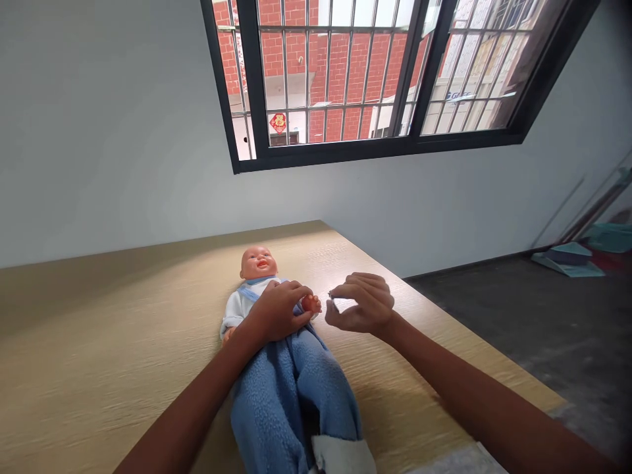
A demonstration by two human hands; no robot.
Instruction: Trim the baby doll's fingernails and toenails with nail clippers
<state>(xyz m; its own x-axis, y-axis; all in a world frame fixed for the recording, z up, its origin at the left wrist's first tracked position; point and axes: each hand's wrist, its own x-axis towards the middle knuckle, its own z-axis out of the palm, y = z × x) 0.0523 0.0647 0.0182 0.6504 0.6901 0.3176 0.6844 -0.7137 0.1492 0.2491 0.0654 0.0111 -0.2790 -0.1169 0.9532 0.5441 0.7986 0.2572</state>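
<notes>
A baby doll [257, 263] in a white top and fluffy blue trousers [291, 388] lies on its back on a wooden table [99, 342], head toward the wall. My left hand [276, 309] rests over the doll's chest, fingers closed round the doll's small orange hand [311, 303]. My right hand [363, 303] hovers just right of that doll hand, fingers pinched on a tiny metallic object [332, 296] too small to name.
The table's right edge [469, 336] drops to a dark floor. A grey wall and a barred window [375, 72] lie beyond the table. Teal boxes and boards [577, 253] sit on the floor at far right. White cloth [340, 454] lies by the doll's feet.
</notes>
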